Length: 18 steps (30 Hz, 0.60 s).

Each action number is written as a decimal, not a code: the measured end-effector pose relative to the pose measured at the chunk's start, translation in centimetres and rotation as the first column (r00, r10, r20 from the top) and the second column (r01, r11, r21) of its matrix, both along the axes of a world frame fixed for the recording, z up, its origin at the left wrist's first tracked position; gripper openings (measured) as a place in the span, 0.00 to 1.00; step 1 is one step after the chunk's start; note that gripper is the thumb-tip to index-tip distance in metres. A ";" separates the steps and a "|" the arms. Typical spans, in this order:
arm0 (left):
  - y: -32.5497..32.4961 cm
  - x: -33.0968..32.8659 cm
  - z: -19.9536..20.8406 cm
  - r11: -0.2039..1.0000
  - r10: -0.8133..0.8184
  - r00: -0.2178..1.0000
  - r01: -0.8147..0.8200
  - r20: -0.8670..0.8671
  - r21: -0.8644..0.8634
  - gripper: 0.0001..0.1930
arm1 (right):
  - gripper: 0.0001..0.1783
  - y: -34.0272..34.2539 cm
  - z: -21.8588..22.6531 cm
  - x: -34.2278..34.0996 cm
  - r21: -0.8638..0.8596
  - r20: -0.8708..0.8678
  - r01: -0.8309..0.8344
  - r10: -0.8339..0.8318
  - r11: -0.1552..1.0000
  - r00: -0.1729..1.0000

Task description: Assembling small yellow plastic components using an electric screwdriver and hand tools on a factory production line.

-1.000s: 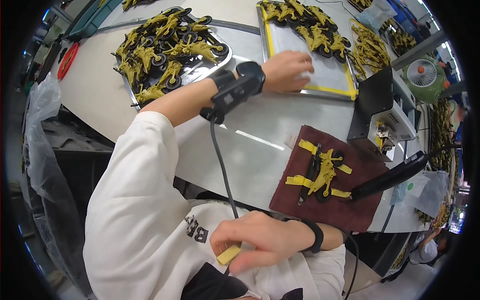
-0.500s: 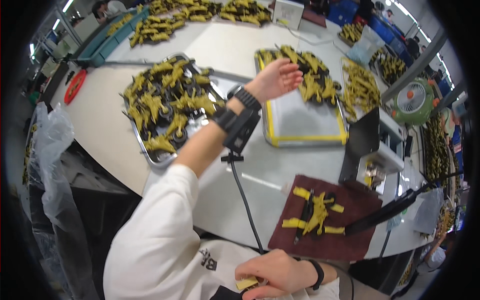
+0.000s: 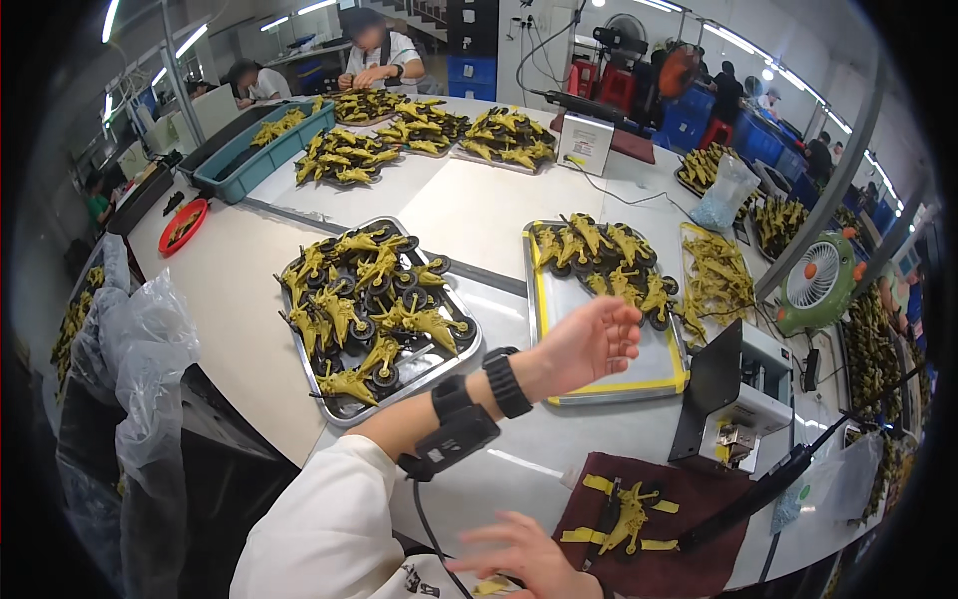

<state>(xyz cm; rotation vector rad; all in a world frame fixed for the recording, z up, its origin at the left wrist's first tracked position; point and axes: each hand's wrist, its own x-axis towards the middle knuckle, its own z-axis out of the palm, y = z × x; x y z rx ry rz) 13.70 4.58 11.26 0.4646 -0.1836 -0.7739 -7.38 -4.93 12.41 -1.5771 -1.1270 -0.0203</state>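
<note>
My left hand [image 3: 596, 344] hangs in the air over the front of a yellow-edged tray [image 3: 619, 395]. Its fingers are loosely bent and apart, with nothing in them. Two black bands and a black box with a cable are on that forearm. Low at the front, my right hand [image 3: 526, 555] is slightly blurred, fingers spread. A small yellow piece [image 3: 491, 585] lies beneath it against my clothing; whether they touch I cannot tell. Right of this hand, a yellow toy-like assembly [image 3: 629, 516] with black parts lies on a maroon cloth [image 3: 689, 579] between yellow strips.
A metal tray [image 3: 469, 344] at left is heaped with yellow-and-black wheeled assemblies. A boxy machine [image 3: 738, 399] stands at right, with a long black tool [image 3: 748, 496] before it. Beyond are a green fan [image 3: 820, 280], a red dish [image 3: 184, 228] and a teal bin [image 3: 264, 160]. People sit across the table.
The view has tilted up, showing more of the room. My left hand is now lower over the yellow-edged tray. My right hand has opened from around the yellow piece and spread its fingers.
</note>
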 end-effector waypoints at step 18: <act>-1.2 0.5 -3.3 0.993 0.072 0.980 -0.054 -0.183 0.104 0.08 | 0.19 3.6 -2.5 5.1 -0.146 0.366 0.310 -0.240 0.939 0.899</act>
